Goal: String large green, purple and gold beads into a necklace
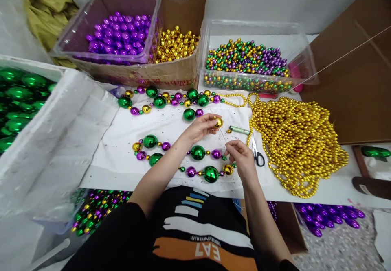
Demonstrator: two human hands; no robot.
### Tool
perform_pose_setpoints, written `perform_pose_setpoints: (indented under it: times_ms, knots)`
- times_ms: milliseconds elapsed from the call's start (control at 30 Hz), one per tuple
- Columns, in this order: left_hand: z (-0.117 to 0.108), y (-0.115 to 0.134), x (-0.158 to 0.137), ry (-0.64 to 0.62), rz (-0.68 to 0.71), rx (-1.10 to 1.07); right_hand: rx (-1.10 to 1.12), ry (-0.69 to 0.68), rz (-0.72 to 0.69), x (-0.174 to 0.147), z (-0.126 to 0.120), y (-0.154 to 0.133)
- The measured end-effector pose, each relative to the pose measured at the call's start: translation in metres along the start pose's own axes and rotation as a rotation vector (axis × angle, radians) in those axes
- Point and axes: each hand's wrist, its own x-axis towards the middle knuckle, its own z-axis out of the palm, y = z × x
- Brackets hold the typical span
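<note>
My left hand [201, 127] pinches a shiny gold bead [218, 122] above the white cloth. From the bead a thin thread or needle [223, 136] runs down to my right hand [241, 156], whose fingertips are closed on it; I cannot tell which of the two it is. Beneath my hands lies a strand of green, purple and gold beads [198, 153], bent in a loop and partly covered by my left forearm. Just beyond my left hand rest a big green bead [189, 114] and a purple bead [199, 112]. Another mixed strand [159, 102] stretches along the back of the cloth.
Right of my hands are a small green tube [240, 130], black-handled scissors [259, 158] and a heap of gold bead chains [299, 140]. Behind stand a box [134, 73] of purple and gold beads and a clear bin [259, 26] of small mixed beads. Large green beads [21, 96] fill the left container.
</note>
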Motion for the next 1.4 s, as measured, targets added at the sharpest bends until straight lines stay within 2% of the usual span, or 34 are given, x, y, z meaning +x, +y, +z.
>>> perform_pose_setpoints:
  times_ms: [200,267,433,600,700,833,933,1067,1200,1400]
  knots:
    - [0.004,-0.014,-0.008,-0.069,-0.054,0.115,0.043,0.070,0.003,-0.002,-0.006,0.015]
    - [0.004,-0.013,-0.006,-0.047,-0.048,0.206,0.072,0.117,-0.002,-0.003,-0.013,0.016]
    - [-0.003,-0.001,0.016,0.274,0.059,0.670,0.080,0.220,0.003,-0.012,-0.033,0.016]
    - [-0.013,0.019,0.023,0.411,0.189,1.078,0.102,0.204,0.018,-0.018,-0.034,0.019]
    - [-0.014,0.020,0.013,0.321,0.187,1.352,0.112,0.185,0.019,-0.017,-0.030,0.020]
    - [-0.011,0.003,0.000,0.136,0.091,1.631,0.098,0.156,0.014,-0.014,-0.028,0.018]
    - [-0.013,-0.007,-0.001,0.155,0.092,1.590,0.082,0.145,0.010,-0.013,-0.026,0.016]
    - [-0.018,-0.008,0.008,0.225,0.188,1.306,0.052,0.142,0.003,-0.013,-0.026,0.019]
    - [-0.021,-0.009,0.017,0.274,0.171,1.076,0.031,0.145,-0.011,-0.012,-0.025,0.022]
    - [-0.022,-0.018,0.029,0.340,0.166,1.018,0.034,0.149,0.010,-0.014,-0.024,0.021]
